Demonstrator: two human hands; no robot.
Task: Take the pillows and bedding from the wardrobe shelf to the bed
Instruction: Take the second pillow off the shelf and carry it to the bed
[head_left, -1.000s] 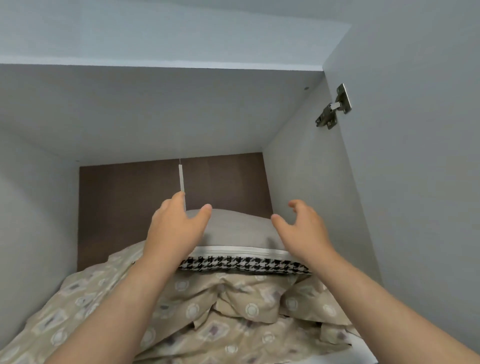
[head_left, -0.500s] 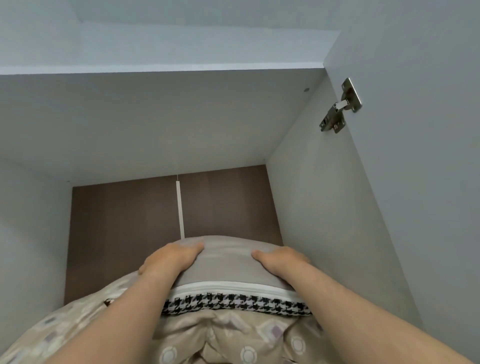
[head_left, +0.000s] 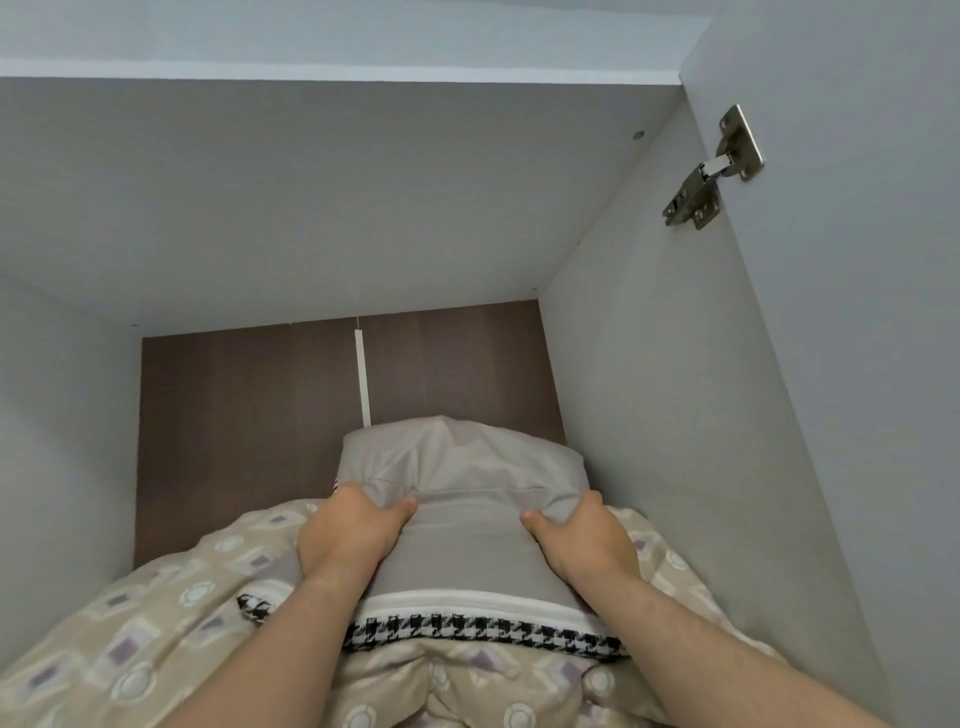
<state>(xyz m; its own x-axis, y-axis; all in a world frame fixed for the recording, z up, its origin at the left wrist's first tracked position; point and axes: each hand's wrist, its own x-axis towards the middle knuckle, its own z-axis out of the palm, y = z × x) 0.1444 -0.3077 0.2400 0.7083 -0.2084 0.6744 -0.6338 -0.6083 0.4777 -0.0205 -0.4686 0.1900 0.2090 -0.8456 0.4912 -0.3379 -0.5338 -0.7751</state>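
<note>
A grey pillow (head_left: 462, 540) with a white and black houndstooth edge lies on top of a beige patterned quilt (head_left: 135, 654) on the wardrobe shelf. Its far end is folded or bunched upward. My left hand (head_left: 348, 535) grips the pillow's left side, fingers dug into the fabric. My right hand (head_left: 582, 540) grips its right side the same way. Both forearms reach in from the bottom of the view. The quilt's lower part is hidden below the frame.
The wardrobe compartment has pale side walls, a brown back panel (head_left: 249, 415) with a white strip, and a top panel close overhead. The open door with a metal hinge (head_left: 711, 171) stands at the right, near my right arm.
Both hands went from hovering open above the pillow to pressing on it, then closed on its sides. The pillow's far end has bunched up and the view has moved closer.
</note>
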